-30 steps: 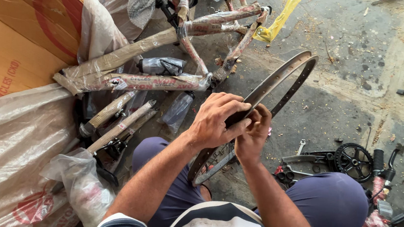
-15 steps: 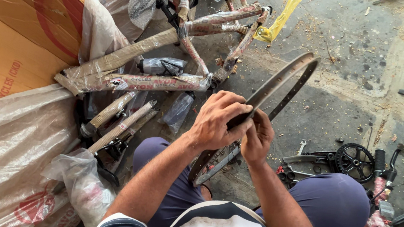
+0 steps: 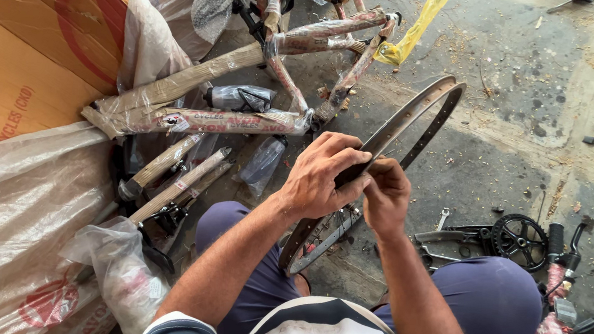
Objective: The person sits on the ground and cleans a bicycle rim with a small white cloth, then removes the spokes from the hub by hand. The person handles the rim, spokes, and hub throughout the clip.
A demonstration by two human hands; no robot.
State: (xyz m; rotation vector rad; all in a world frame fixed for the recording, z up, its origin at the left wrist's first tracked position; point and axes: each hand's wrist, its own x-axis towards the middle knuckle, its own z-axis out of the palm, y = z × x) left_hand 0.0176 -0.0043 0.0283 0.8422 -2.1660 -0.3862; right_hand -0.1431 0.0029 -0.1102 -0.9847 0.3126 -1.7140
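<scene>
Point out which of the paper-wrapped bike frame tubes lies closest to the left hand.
The pinkish wrapped tube lying almost level, just up-left of the left hand. The other wrapped tubes sit farther off, up by the yellow plastic bag or lower left.

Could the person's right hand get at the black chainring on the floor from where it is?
Probably yes: the chainring lies uncovered on the floor just right of the right hand, beyond the knee. That hand is on the wheel rim and would have to let go.
</scene>
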